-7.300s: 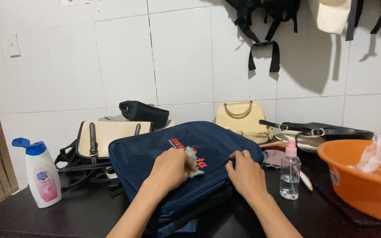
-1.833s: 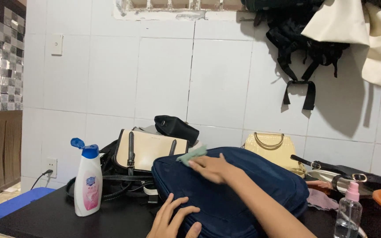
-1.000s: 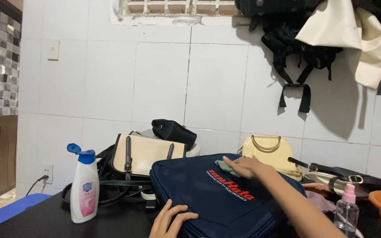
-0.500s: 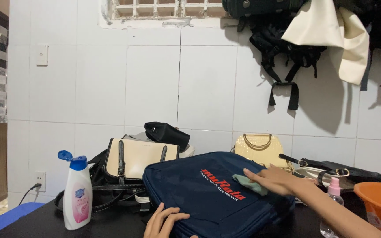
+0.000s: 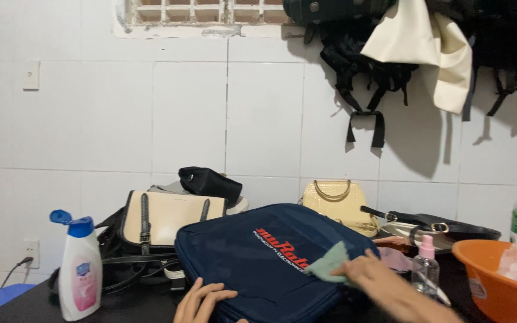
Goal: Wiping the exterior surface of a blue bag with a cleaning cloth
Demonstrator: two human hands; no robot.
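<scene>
Right hand [image 5: 369, 276] presses green cloth [image 5: 329, 267] on navy bag's [image 5: 258, 257] right half, mid-wipe; left hand [image 5: 201, 300], fingers spread, steadies near edge.

Navy bag [image 5: 252, 263], pale green cloth [image 5: 328, 267], orange basin [image 5: 498, 293], white-tiled wall [image 5: 186, 113].

Two bare hands, left [image 5: 201, 301] and right [image 5: 371, 276], no sleeves, rings or gloves in view.
</scene>
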